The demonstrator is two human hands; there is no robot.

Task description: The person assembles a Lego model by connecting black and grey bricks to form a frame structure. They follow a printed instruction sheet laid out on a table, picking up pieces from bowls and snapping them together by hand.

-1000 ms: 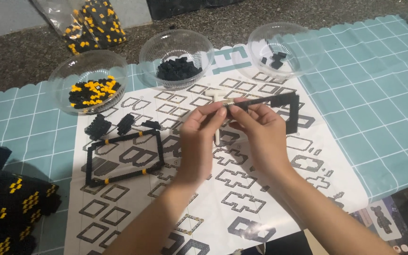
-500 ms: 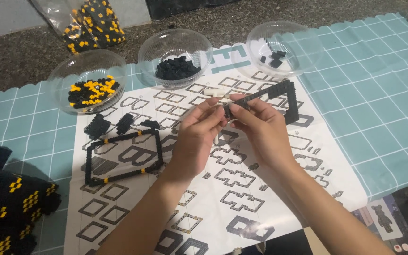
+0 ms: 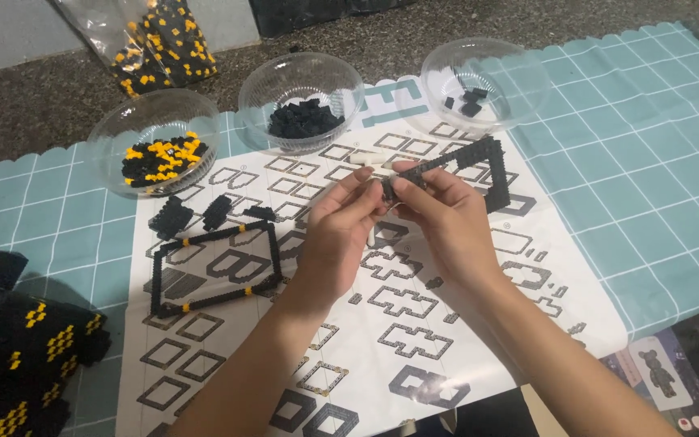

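Note:
Both my hands meet over the white instruction sheet [image 3: 414,324]. My left hand [image 3: 341,222] and my right hand [image 3: 442,214] pinch one corner of a thin black brick frame [image 3: 483,162], lifted and tilted above the sheet. A pale tool tip [image 3: 370,159] pokes out above my left fingers. On the sheet to the left lies a second black rectangular frame [image 3: 212,271] with small yellow studs, flat and untouched. Three small black brick clusters [image 3: 204,214] sit just above it.
Three clear plastic bowls stand along the sheet's far edge: one with yellow and black bricks [image 3: 155,154], one with black bricks [image 3: 301,101], one nearly empty [image 3: 483,81]. A bag of bricks [image 3: 159,40] lies behind. Black-and-yellow built panels [image 3: 18,348] sit at left on the teal grid mat [image 3: 649,162].
The lifted black frame has tilted and shifted slightly in my hands, its far side now higher. My fingers have regripped its corner. The frame on the sheet has not moved.

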